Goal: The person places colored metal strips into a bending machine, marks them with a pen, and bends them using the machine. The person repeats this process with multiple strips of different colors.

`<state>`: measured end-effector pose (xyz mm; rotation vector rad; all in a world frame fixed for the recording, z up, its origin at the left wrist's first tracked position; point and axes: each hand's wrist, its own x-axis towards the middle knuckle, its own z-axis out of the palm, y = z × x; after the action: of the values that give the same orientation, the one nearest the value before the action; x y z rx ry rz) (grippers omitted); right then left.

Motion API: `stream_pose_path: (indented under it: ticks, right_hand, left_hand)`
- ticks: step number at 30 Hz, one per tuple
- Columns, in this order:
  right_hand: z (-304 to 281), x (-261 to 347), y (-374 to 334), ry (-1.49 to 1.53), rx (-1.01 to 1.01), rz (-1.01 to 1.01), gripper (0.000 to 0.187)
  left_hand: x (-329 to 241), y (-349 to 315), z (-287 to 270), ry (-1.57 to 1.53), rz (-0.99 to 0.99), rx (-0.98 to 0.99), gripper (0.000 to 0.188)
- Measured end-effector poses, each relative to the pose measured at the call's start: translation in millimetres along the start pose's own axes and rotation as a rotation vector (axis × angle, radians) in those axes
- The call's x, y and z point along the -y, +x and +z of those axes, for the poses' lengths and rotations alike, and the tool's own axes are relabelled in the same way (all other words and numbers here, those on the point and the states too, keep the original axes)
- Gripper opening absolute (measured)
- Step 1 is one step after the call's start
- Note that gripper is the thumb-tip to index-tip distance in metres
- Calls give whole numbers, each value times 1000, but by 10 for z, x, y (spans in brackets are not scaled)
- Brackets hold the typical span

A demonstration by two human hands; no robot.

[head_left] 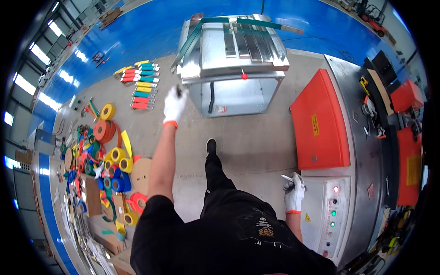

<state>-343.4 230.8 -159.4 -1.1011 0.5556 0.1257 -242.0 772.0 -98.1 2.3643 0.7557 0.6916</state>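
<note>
- Far left on the grey floor (256, 146) lies a heap of coloured tape rolls (103, 156): yellow, orange, blue, green and red, some on flat cardboard pieces (94, 197).
- Farther off, just left of the middle, short coloured strips (142, 85) lie in neat rows, well apart from the heap.
- The left hand (174, 104), in a white glove with an orange cuff, is stretched out far ahead at arm's length; its fingers are closed around a small dark object (178, 90), which is too small to tell what it is.
- That hand is just beside the near left corner of a shiny metal cabinet (238, 59), with long green strips (206, 27) lying across its top and a red knob (244, 76) at its front edge.
- One dark shoe (211, 146) stands on the floor below the cabinet.
- The right hand (294, 191), gloved likewise, is near the body; its fingers are curled on a thin light-coloured rod (288, 178), touching the left edge of a grey machine (362, 151).
- The machine bears a red panel (321, 123) and a column of small lights and buttons (333, 211).
</note>
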Motion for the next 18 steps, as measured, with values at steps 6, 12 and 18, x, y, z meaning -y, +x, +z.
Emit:
stream_pose_path:
  ticks: [6,12,18]
  right_hand:
    - [1015,-711,717,304,-252,6,26]
    - [2128,-753,532,290,-533,-32,28]
    - [2299,-982,149,411,-935,-106,22]
  left_hand:
    - [-304,2973,888,249,188,94,69]
    - [-819,4850,2268,431,526,229,81]
    - [-1264,6004,3494,487,718,226,52]
